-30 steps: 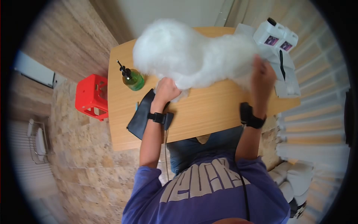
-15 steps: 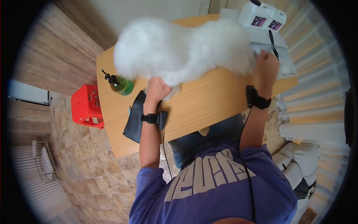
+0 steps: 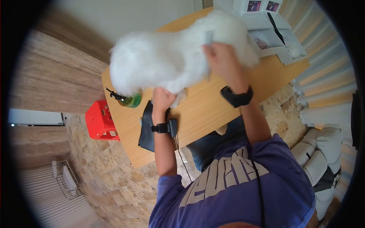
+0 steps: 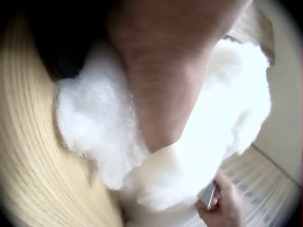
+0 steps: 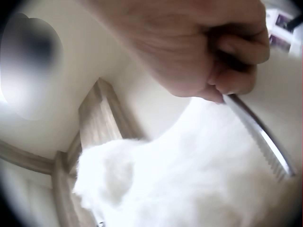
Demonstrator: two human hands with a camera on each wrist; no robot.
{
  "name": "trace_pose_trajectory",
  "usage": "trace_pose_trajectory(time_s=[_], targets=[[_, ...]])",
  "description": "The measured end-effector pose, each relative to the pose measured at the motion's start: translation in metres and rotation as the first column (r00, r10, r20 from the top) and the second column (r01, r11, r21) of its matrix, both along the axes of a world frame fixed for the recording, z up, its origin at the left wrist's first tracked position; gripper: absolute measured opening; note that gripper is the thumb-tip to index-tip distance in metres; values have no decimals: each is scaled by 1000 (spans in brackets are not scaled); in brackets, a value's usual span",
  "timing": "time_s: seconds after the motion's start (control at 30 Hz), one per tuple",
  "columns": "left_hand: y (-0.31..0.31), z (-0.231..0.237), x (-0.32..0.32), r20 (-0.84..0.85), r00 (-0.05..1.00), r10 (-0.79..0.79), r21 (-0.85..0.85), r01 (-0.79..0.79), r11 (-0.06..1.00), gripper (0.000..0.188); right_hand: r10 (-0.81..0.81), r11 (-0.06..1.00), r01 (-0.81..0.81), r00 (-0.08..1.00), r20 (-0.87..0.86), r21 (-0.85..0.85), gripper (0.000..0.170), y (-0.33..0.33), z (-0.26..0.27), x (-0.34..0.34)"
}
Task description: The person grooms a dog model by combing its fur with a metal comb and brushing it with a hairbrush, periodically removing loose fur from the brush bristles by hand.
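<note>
A large white fluffy, long-haired body lies across the table. My left hand grips a narrow part of it at the near side, and a white tuft sticks out beside the fist in the left wrist view. In my right hand is a metal comb, pinched by one end between curled fingers. Its teeth show in the right wrist view, right over the white hair. From the head, the comb looks blurred over the right half of the fluffy body.
A green spray bottle and a black pouch are on the table's left. At the back right are white jugs and a white tray with a black-handled tool. A red stool stands left of the table.
My right hand has swung from beyond the right end of the fluffy body leftward over it, with the comb. My left hand keeps its grip. The head view has shifted and tilted.
</note>
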State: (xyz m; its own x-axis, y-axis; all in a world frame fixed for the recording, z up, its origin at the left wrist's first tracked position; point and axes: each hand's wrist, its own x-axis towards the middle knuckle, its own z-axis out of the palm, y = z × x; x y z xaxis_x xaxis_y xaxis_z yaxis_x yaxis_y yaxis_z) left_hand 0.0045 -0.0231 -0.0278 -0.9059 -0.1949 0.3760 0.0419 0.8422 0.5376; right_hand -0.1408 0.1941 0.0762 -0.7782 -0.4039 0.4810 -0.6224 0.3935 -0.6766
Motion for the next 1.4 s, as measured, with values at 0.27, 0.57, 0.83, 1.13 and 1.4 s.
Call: trace_pose_trajectory(time_s=[0.27,0.57,0.83,1.13,1.4], targets=[[-2,-10,0,-57,998,-31,9,32,999,21,-690,700,714,667,-281,-23,42,138,54,-54],[12,11,-1,-167,984,-63,70,75,995,23,192,979,-181,975,-110,98,35,-36,36,55],[-1,-18,1,42,997,57,26,-59,998,23,-287,923,324,939,-190,207,37,67,-9,-39],[7,4,0,-90,989,-114,-104,104,989,22,-52,950,109,979,198,-293,39,127,51,-13],[6,5,0,-111,990,-81,-94,71,993,22,472,802,-245,818,328,-544,31,106,72,26]])
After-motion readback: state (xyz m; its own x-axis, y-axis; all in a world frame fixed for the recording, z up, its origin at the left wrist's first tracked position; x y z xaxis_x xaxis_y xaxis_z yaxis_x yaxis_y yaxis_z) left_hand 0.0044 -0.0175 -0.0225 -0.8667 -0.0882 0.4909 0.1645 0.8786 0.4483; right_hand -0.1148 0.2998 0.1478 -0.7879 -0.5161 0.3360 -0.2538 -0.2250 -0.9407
